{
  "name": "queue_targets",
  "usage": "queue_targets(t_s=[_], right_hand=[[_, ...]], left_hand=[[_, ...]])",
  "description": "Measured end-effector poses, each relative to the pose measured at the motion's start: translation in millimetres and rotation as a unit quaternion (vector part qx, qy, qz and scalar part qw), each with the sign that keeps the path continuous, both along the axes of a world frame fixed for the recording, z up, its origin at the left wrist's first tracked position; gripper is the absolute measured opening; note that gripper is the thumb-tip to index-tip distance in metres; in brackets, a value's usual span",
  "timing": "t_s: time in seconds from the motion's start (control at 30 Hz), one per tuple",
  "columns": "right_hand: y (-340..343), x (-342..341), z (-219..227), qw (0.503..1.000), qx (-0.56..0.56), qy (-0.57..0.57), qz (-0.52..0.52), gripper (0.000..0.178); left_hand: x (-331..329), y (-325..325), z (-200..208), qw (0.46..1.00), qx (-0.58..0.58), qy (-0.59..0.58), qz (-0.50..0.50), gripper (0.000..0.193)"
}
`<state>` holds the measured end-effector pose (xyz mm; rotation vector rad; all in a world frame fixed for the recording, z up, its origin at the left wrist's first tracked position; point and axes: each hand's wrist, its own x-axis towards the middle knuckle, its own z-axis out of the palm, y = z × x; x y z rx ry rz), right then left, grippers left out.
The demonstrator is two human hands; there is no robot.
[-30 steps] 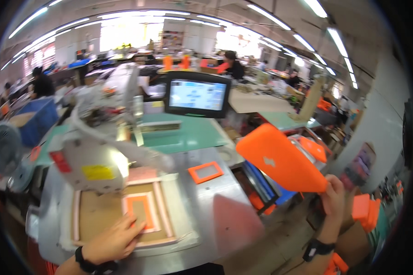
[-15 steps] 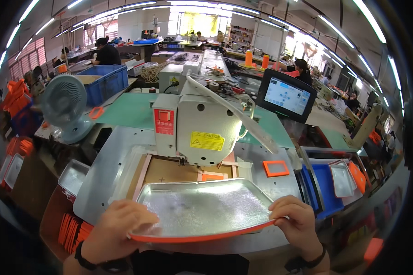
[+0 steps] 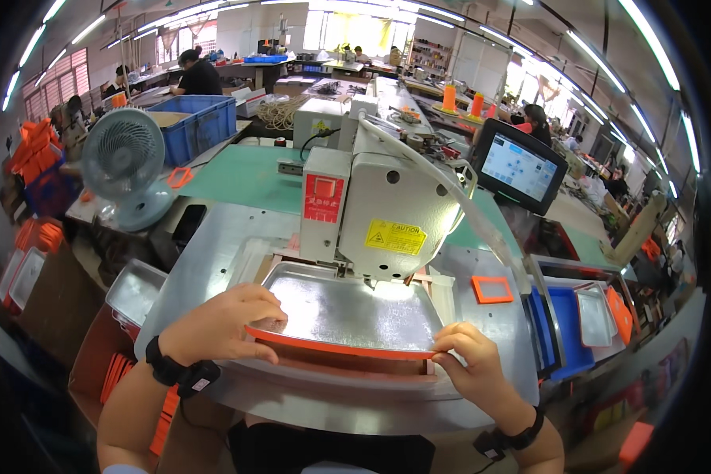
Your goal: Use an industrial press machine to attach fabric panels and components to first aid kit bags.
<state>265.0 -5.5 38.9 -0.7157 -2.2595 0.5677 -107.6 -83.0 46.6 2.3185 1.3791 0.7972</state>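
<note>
A shallow silver tray-like panel [image 3: 347, 308] with an orange near edge lies partly under the grey head of a sewing machine [image 3: 395, 197]. My left hand [image 3: 233, 325] is at its near left corner, fingers and thumb spread apart above and below the orange edge; whether it touches the panel is unclear. With thumb and fingertips, my right hand [image 3: 470, 359] pinches the near right corner. Beneath the panel, a clamp frame with pale strips [image 3: 442, 296] shows in part on the metal machine table [image 3: 213, 245].
An orange rectangular frame [image 3: 492, 289] rests right of the machine head. A screen [image 3: 521, 166] stands behind it. Left are a fan [image 3: 125, 154], a blue crate [image 3: 205, 118] and a silver panel [image 3: 137, 291]. A blue tray [image 3: 565, 316] sits at right. Other people sit farther back.
The panel has moved away from me, in under the machine head, and lies lower. My left hand's fingers have spread; my right hand still pinches its corner. The view has shifted slightly.
</note>
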Motion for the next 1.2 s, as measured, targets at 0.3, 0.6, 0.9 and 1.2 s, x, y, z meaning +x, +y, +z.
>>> queue_targets(t_s=[0.3,0.6,0.9,1.2], right_hand=[[-1.5,0.9,-38.1,0.993,0.076,-0.076,0.038,0.017],[4.1,2.0,-47.8,0.99,0.106,-0.084,0.05,0.019],[7.3,0.1,-33.5,0.973,0.135,-0.173,0.072,0.011],[8.9,1.2,-33.8,0.973,0.14,-0.174,0.064,0.013]], left_hand=[[4.0,3.2,-32.9,0.997,-0.008,0.065,-0.043,0.04],[11.2,-2.4,-37.1,0.994,-0.01,0.108,-0.022,0.041],[41.7,10.9,-6.1,0.961,-0.038,0.274,-0.023,0.029],[45.2,108.8,-33.1,0.943,0.088,0.288,-0.143,0.091]])
